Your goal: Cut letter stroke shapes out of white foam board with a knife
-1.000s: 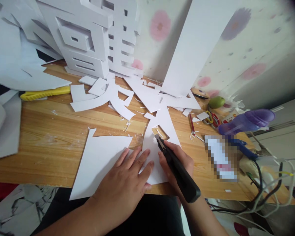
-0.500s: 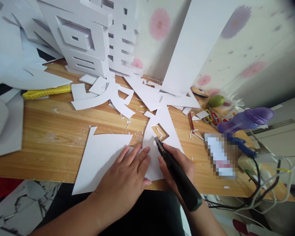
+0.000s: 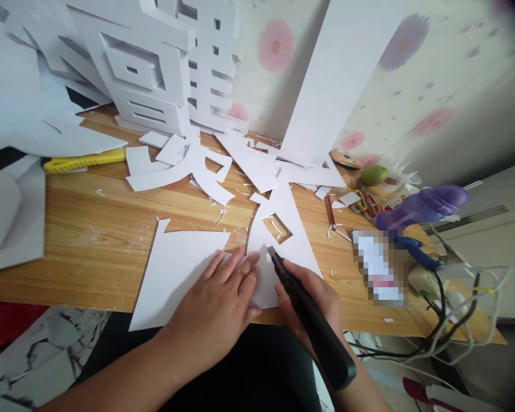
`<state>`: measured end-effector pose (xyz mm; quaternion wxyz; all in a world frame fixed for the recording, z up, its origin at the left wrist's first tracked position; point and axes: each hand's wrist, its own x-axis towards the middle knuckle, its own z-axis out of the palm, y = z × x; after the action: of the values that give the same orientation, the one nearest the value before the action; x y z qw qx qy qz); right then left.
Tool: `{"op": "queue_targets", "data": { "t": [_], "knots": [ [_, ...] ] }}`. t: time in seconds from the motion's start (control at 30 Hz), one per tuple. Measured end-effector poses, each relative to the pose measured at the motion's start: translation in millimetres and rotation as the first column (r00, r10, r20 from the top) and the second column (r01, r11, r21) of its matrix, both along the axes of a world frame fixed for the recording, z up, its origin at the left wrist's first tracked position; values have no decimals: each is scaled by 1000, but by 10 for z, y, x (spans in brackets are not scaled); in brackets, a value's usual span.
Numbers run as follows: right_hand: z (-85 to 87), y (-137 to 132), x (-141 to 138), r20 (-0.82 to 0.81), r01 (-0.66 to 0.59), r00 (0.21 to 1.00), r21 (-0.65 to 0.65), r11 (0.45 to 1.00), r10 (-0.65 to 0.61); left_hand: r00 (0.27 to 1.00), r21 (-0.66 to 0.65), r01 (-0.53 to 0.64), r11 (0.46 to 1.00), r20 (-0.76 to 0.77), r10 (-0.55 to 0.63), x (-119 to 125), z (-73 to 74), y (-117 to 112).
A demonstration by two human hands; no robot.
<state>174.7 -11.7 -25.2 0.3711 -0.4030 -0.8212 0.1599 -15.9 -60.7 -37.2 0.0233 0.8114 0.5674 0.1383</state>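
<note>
My left hand lies flat with fingers spread on a white foam sheet at the front edge of the wooden table. My right hand is closed round a black utility knife, its blade tip touching a white cut-out piece just right of my left fingers. That piece has a small rectangular hole cut in it.
White offcuts litter the table's middle and back. Stacked white foam letters and a tall white board stand at the back. A yellow knife lies at left. A purple glue gun, cables, pens and a green fruit crowd the right.
The knife and my right hand have drawn back toward me along the white piece, leaving the rectangular hole fully exposed. My left hand has stayed pressed flat on the sheet.
</note>
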Motion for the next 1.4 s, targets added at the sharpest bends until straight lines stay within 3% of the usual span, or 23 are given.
{"op": "queue_targets", "data": {
  "t": [0.63, 1.0, 1.4],
  "knots": [
    [100, -226, 132, 47, -82, 995, -8, 997, 82, 1000, 11, 9, 1000, -3, -9, -10, -10, 0],
    [80, -282, 353, 113, -211, 971, 0, 978, 209, 999, -22, -15, 1000, -36, 14, 26, 47, 15],
    [64, -465, 423, 31, -219, 975, 19, 976, 218, 999, -19, -13, 1000, -52, 12, 24, 54, 20]
  ]
}}
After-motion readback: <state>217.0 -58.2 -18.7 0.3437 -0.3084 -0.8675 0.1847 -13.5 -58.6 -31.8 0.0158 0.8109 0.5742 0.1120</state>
